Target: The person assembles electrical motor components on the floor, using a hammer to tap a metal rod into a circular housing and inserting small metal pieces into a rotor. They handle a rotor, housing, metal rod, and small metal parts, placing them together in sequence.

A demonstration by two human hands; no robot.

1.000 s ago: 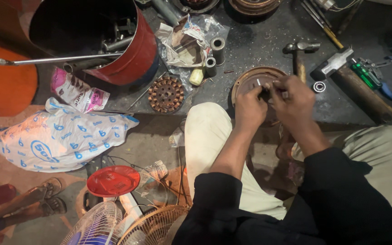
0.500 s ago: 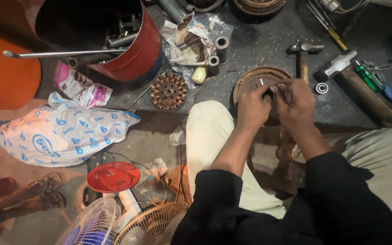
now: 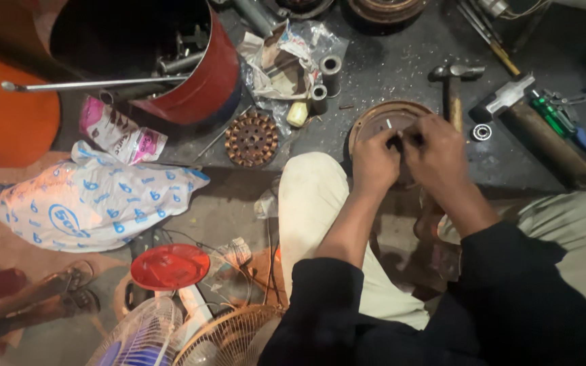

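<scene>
Both hands shifted slightly, left hand (image 3: 374, 159) and right hand (image 3: 435, 149) fingers pinched on round rusty metal disc (image 3: 374, 122).

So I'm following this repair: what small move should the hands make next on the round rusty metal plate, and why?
Probably keep pinching and working the small part: both the left hand and right hand meet over the round rusty metal plate, and their fingers hide it.
</scene>
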